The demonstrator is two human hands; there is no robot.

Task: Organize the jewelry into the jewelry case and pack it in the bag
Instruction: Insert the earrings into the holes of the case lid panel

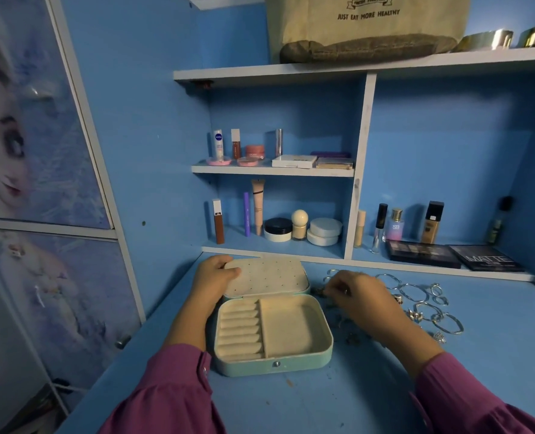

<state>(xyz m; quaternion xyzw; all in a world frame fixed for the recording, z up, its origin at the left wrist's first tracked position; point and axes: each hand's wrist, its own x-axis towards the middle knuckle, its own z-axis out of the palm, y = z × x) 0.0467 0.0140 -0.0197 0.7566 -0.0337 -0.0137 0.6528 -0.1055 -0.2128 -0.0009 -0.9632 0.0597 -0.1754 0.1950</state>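
Note:
A mint jewelry case (322, 352) lies open on the blue desk, with cream ring rolls on the left and one bare compartment on the right. My left hand (211, 278) grips the left edge of its raised lid (272, 277). My right hand (358, 294) hovers just right of the case, fingertips pinching a small dark piece of jewelry (319, 290). Silver bangles (415, 292) and rings (441, 336) are scattered on the desk to the right. A beige canvas bag (369, 23) stands on the top shelf.
Shelves behind the desk hold cosmetics: tubes and jars (278, 228) in the left cubby, bottles (432, 222) and dark palettes (422, 253) at the right. A wardrobe door (40, 151) with a printed picture stands at the left. Metal bowls (491, 39) sit beside the bag.

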